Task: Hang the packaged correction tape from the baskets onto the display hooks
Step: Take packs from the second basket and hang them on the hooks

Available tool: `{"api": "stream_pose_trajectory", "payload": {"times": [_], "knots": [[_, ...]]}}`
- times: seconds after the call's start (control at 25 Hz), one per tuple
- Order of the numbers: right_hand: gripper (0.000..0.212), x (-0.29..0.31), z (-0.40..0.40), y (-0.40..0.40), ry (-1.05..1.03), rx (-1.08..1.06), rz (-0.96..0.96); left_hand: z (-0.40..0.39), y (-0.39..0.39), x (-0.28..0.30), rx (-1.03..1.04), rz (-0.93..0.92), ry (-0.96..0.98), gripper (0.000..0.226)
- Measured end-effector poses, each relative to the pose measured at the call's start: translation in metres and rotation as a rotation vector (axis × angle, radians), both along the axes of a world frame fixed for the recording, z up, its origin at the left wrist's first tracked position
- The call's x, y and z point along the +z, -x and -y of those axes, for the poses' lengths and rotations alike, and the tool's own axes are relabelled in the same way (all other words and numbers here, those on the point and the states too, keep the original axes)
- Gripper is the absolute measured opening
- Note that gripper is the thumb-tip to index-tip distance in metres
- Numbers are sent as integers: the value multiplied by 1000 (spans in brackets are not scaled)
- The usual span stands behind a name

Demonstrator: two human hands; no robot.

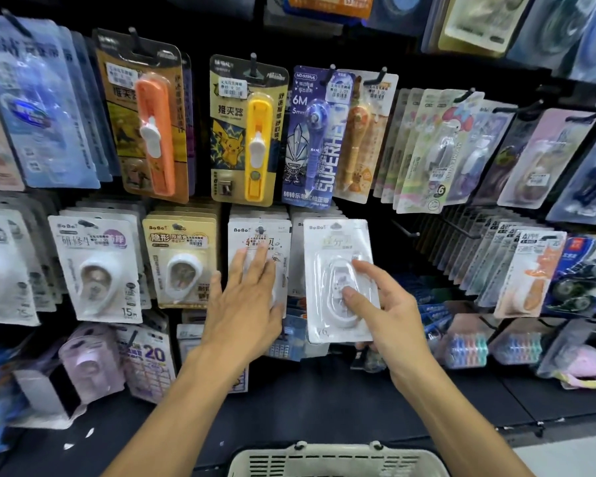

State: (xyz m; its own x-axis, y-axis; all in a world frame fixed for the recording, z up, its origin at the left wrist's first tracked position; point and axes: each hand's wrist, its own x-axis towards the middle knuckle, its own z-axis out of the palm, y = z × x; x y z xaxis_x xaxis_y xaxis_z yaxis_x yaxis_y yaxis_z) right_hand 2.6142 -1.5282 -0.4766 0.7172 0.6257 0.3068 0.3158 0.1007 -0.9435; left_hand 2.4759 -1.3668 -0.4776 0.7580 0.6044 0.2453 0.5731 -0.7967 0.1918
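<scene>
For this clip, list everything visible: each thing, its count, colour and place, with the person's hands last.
white blister-packed correction tape: one, white, held in front of the middle row.
hanging white BoBo pack: front of a stack, white, middle row, under the left hand.
yellow clip-pusher pack: one, yellow, upper row.
orange clip-pusher pack: one, orange, upper row, left of the yellow one.
beige plastic basket: one, beige, bottom edge.
left hand: flat on the hanging pack.
right hand: grips the held pack.
</scene>
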Motion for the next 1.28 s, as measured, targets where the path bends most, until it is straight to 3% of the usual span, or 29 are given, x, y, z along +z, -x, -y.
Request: {"api": "stream_pose_trajectory", "payload": {"times": [0.16, 0.36, 0.6, 0.76, 0.84, 0.92, 1.0, 1.12, 1.2, 1.28], "knots": [[38, -16, -5, -3, 97, -32, 52, -2, -3, -4, 1, 22, 2, 76], [38, -10, -71, -26, 319, -113, 274, -2, 0, -10, -13, 1, 1, 84], [45, -23, -106, -52, 363, -124, 406, -8, 0, -10, -46, 10, 5, 89], [54, -61, -48, -37, 374, -175, 457, 4, 4, -17, -28, 36, -61, 81], [38, -105, 7, -23, 358, -207, 389, 20, 1, -38, -59, 91, -105, 69], [23, -163, 65, -8, 493, -253, 274, 49, -3, -81, -124, 66, -84, 55], [17, -215, 111, 1, 848, -163, 212, 79, 5, -143, -214, -152, 73, 44], [23, -273, 166, 4, 1425, 208, 361, 104, 46, -228, -389, -736, 309, 48], [24, -289, 190, -3, 1537, 220, 433, 103, 68, -264, -458, -995, 253, 54], [27, -300, 192, -4, 1520, 156, 550, 98, 69, -278, -411, -1013, 277, 54]]}}
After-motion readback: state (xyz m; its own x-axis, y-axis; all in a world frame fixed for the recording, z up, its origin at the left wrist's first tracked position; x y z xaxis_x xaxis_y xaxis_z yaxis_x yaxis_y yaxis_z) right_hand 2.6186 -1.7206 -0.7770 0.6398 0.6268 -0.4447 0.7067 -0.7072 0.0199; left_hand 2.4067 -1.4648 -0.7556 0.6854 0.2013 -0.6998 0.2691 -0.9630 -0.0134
